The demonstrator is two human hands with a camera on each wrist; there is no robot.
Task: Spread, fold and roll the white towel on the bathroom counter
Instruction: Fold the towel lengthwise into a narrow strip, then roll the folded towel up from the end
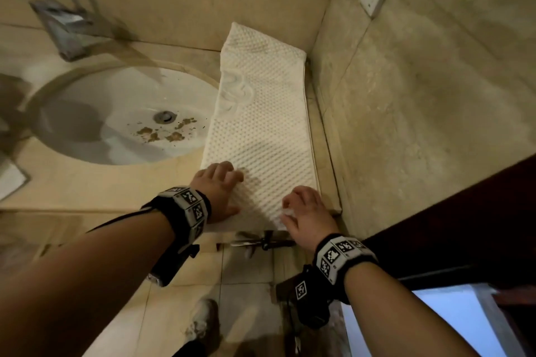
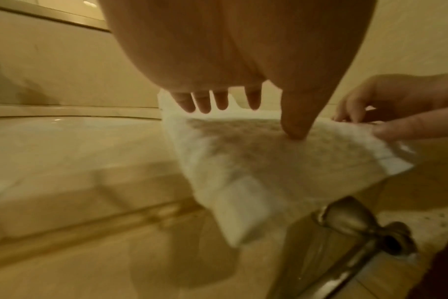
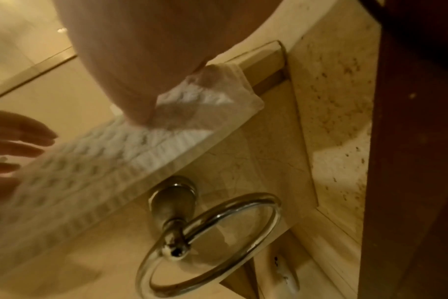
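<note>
The white towel (image 1: 261,124), waffle-textured, lies folded into a long strip on the counter (image 1: 87,191), running from the front edge to the back wall beside the right wall. My left hand (image 1: 223,182) rests on its near left corner; in the left wrist view the left hand (image 2: 253,119) has straight fingers and the thumb presses the towel (image 2: 256,161). My right hand (image 1: 287,211) pinches the near right corner. In the right wrist view the right hand (image 3: 171,97) has that corner of the towel (image 3: 90,161) bunched and slightly lifted at the counter edge.
A round sink (image 1: 87,101) with brown debris near its drain lies left of the towel, with a faucet (image 1: 66,32) behind it. A chrome towel ring (image 3: 210,238) hangs below the counter's front edge. The tiled wall (image 1: 406,95) and a dark door (image 1: 464,226) close the right side.
</note>
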